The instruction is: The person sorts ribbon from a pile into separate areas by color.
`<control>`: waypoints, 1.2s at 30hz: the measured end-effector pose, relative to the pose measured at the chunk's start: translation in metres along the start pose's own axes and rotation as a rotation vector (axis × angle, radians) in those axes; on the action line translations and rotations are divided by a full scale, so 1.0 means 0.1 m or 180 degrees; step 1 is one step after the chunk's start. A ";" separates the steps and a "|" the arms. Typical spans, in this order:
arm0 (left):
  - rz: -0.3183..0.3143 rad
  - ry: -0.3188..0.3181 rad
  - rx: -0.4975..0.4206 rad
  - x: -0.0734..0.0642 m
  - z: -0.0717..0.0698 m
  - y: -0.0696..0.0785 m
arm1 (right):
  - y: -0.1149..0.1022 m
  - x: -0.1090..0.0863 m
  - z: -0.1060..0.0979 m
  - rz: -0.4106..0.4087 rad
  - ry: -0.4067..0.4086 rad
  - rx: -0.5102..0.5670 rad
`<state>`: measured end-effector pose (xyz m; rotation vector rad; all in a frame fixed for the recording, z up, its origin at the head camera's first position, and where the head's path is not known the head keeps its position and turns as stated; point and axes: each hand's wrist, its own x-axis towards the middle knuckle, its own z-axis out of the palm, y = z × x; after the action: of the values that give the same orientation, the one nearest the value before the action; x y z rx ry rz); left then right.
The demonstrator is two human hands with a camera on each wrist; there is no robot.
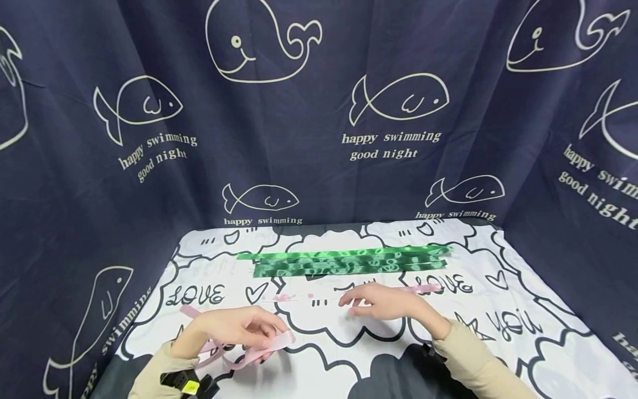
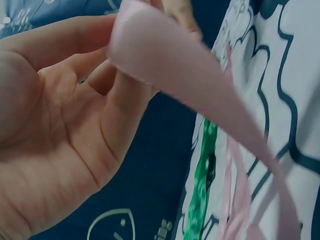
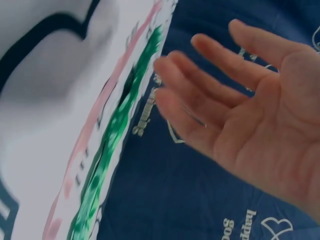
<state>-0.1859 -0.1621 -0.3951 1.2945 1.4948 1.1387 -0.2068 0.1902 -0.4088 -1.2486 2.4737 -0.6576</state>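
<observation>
My left hand pinches a pink satin ribbon near one end, over the near left of the table. The ribbon's slack hangs in loose loops below the hand, and part of it shows beyond the wrist. My right hand holds nothing; its fingers are spread and relaxed, as the right wrist view shows. Beneath and behind it, a thin pink ribbon lies stretched across the cloth, partly hidden by that hand. Whether the two pink lengths join cannot be told.
Several green ribbons lie side by side across the back of the table. A white cloth with black cloud drawings covers the tabletop. Dark blue curtains printed with fish and whales stand behind and at both sides.
</observation>
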 end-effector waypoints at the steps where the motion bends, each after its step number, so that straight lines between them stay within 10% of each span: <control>1: -0.0004 -0.0033 -0.0026 0.04 0.00 0.01 | -0.02 0.01 0.00 -0.0051 -0.0019 0.0072; 18: -0.0365 0.0497 0.0263 0.53 0.09 0.02 | -0.27 0.21 0.11 -0.0873 -0.0465 0.1070; 36: -0.0491 0.0444 0.0202 0.55 0.11 0.05 | -0.22 0.20 0.12 -0.1106 -0.0453 0.1274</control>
<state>-0.1809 -0.1060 -0.3940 1.1390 1.7145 1.1069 -0.1979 0.1590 -0.4086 -1.5050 1.9006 -1.0476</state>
